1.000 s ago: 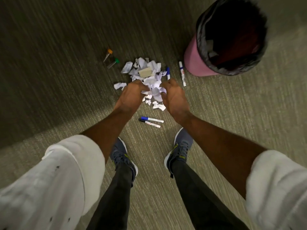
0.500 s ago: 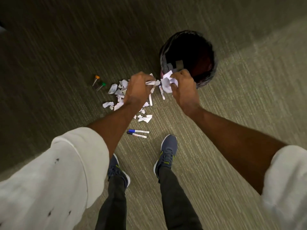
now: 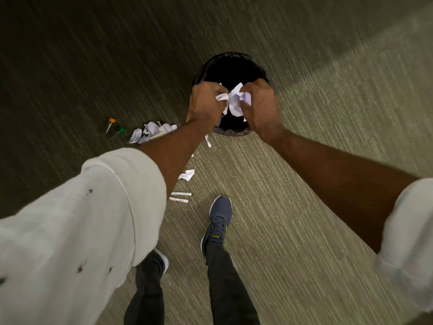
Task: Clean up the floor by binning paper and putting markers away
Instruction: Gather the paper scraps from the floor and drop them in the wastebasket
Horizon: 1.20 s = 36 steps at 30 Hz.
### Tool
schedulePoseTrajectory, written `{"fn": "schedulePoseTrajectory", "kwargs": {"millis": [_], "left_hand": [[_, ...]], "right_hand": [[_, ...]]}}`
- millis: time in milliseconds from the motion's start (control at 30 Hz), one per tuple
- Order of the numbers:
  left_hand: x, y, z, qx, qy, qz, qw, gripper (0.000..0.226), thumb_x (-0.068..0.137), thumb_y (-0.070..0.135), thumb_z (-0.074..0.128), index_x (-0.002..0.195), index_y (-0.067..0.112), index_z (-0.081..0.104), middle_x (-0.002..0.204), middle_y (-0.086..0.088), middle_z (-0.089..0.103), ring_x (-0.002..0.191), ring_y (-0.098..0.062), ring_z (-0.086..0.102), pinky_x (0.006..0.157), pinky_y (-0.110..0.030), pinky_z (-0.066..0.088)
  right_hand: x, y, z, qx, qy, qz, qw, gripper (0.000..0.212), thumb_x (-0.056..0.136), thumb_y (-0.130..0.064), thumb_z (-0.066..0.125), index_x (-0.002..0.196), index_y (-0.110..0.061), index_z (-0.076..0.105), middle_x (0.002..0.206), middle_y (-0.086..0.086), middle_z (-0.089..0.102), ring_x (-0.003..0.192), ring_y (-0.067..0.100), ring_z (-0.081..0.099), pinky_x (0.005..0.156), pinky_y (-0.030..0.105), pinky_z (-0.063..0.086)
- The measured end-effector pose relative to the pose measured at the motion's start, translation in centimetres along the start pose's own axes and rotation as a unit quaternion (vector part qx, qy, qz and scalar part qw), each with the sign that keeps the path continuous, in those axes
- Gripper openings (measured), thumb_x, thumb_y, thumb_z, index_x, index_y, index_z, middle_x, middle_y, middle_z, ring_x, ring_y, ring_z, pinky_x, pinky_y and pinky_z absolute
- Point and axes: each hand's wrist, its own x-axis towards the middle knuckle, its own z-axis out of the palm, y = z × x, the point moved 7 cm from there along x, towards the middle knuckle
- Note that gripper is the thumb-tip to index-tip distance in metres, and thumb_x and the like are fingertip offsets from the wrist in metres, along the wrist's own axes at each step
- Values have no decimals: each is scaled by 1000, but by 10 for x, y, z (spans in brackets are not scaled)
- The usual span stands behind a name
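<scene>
- At about nine o'clock in the view, an orange-capped marker (image 3: 110,123) and a green-capped marker (image 3: 119,131) lie on the carpet (image 3: 304,184), just beside each other.
- Just to their three o'clock sits the leftover heap of torn paper scraps (image 3: 151,132), partly hidden behind the left forearm.
- Near six o'clock from that heap, one stray scrap (image 3: 187,175) and two white markers (image 3: 180,197) lie side by side near the dark sneaker (image 3: 218,221).
- The left hand (image 3: 203,102) hangs over the bin's mouth, fingers curled closed on the wad of crumpled paper (image 3: 234,100).
- The wad sits between both hands, pinched from nine and three o'clock, its white edges poking out above the knuckles.
- Paper like this looks light, soft and loose; it probably sheds bits unless squeezed from both sides, so cupping it underneath seems safest.
- The black-lined waste bin (image 3: 230,132) stands at twelve o'clock, directly under the wad.
- The right hand (image 3: 260,104) closes its fingers on the wad's right side.
</scene>
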Motion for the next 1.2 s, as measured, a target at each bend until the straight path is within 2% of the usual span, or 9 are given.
{"fn": "schedulePoseTrajectory", "kwargs": {"millis": [100,233,333,467,567,700,933,1067,1200], "left_hand": [[12,6,8,12,-6,-3,1000,37,78,13,81,114,7,73,110,-7,73,93,-11,66,82,-16,50],[20,16,11,46,-6,11,999,26,76,19,81,101,18,72,103,-7,73,100,-24,69,90,-38,57],[27,20,13,49,-15,0,999,57,77,20,83,130,14,63,125,-6,68,110,-20,66,97,-35,55],[34,27,7,45,-6,6,999,58,82,15,79,135,13,59,128,-5,64,107,-13,63,94,-24,53],[32,21,2,40,-3,0,999,54,83,14,78,134,13,60,127,-6,64,109,-15,63,96,-28,55],[13,-4,-2,47,-18,2,999,49,83,15,77,130,12,63,123,-8,67,108,-18,65,95,-32,56],[-29,-67,-28,63,-41,15,997,31,78,8,74,108,15,74,100,-9,76,92,-21,71,86,-39,59],[-54,-122,-58,94,-29,-23,995,28,84,9,73,112,10,73,110,-12,73,103,-25,69,93,-37,56],[-79,-194,-86,105,-22,-71,992,37,85,14,74,122,8,67,122,-12,68,112,-26,65,100,-37,53]], "right_hand": [[7,13,-6,14,9,3,1000,31,86,-13,68,117,-11,69,120,11,62,100,28,65,82,36,54],[11,25,-11,21,0,6,1000,48,83,-15,76,128,-14,62,129,8,60,108,26,65,92,37,54],[13,28,-18,31,6,8,999,48,87,-17,74,132,-17,59,131,6,58,106,24,66,93,39,57],[20,23,-25,31,19,-3,999,40,92,-16,69,131,-16,58,130,4,57,105,18,65,91,33,58],[22,21,-23,25,27,-1,999,36,94,-15,67,129,-16,59,129,4,58,105,19,65,89,35,58],[8,14,-6,13,14,0,1000,32,94,-14,65,126,-13,61,128,7,57,103,23,65,89,32,56],[-45,-25,61,-17,-66,-40,997,36,93,-11,61,129,-12,58,128,8,55,99,33,66,80,45,58],[-64,-63,102,-46,-111,-73,990,40,91,-8,63,130,-10,57,125,12,57,96,37,66,76,42,57],[-74,-101,146,-56,-145,-104,982,39,88,-4,66,126,-5,58,124,15,59,102,35,64,82,37,54]]}}
